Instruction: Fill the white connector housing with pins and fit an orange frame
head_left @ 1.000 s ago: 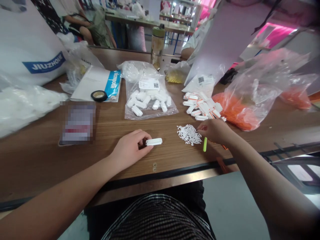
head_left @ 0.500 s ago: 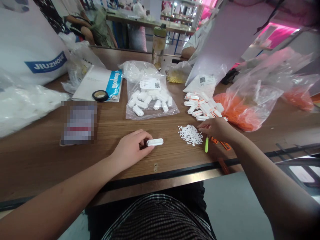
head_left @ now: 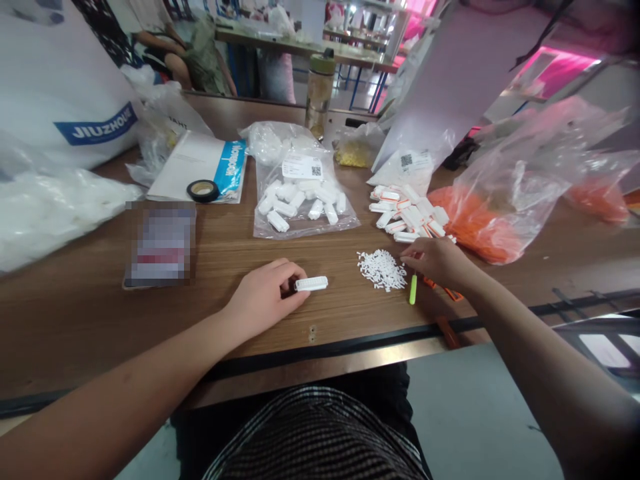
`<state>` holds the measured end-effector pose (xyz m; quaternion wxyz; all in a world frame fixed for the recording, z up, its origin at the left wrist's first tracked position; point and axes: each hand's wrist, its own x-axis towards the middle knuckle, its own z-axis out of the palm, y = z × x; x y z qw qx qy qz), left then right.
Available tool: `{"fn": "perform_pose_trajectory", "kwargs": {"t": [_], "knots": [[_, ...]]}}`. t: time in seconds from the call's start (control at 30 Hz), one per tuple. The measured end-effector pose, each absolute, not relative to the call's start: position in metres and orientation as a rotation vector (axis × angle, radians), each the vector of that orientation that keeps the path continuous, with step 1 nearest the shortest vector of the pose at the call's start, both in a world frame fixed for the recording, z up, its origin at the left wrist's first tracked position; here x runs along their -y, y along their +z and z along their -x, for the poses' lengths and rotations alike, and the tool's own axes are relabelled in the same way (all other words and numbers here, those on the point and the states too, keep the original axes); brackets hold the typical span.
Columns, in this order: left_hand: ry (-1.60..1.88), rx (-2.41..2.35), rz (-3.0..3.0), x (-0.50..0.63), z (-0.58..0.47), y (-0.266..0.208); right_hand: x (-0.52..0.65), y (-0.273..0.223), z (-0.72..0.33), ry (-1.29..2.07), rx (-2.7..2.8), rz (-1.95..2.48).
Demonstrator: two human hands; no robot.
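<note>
My left hand [head_left: 273,287] grips one end of a white plastic connector housing [head_left: 312,284], whose long face shows rows of small openings. It is held low over the wooden table [head_left: 240,250]. At the right edge of a pile of tiny white plastic pieces [head_left: 381,269], my right hand [head_left: 433,260] has thumb and fingertips pinched together. Whatever lies between them is too small to make out. Just below that hand is a tool with a lime-green handle [head_left: 413,291]. Orange strips [head_left: 453,293] lie partly hidden under the right wrist.
Finished-looking white housings with orange strips [head_left: 410,212] are heaped behind the pile. Beyond stand a bag of white housings [head_left: 300,200], a bag of orange parts [head_left: 493,233] and a bottle [head_left: 319,97]. Black tape [head_left: 204,191] rests on a notebook [head_left: 175,167]; a blurred-out flat object [head_left: 160,247] lies left.
My right hand has shifted very slightly to the right along the pile's edge. My left hand keeps the housing in place; the view has moved a touch.
</note>
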<state>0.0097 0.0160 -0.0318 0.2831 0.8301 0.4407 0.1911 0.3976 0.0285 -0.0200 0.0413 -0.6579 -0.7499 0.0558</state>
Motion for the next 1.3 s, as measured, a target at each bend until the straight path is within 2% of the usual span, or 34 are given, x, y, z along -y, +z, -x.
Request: {"fn": "perform_pose_trajectory", "kwargs": {"t": [0.23,0.3,0.47,0.63,0.93,1.3], "knots": [[0.537,-1.164,-2.225,-0.013,-0.010,-0.029,-0.021,-0.002,-0.368,0.366,2.094,2.073],[0.549,-1.147,-2.232,-0.012,-0.010,-0.028,-0.015,0.007,-0.340,0.355,2.077,1.939],[0.560,-1.203,-2.188,-0.011,-0.011,-0.030,-0.002,0.012,-0.252,0.520,2.227,1.267],[0.561,-1.242,-2.132,-0.011,-0.012,-0.029,-0.008,-0.008,-0.208,0.608,2.268,1.194],[0.574,-1.272,-2.123,-0.011,-0.012,-0.028,-0.008,-0.012,-0.207,0.502,2.321,1.193],[0.570,-1.308,-2.138,-0.010,-0.013,-0.031,-0.002,-0.006,-0.202,0.149,2.580,1.184]]}}
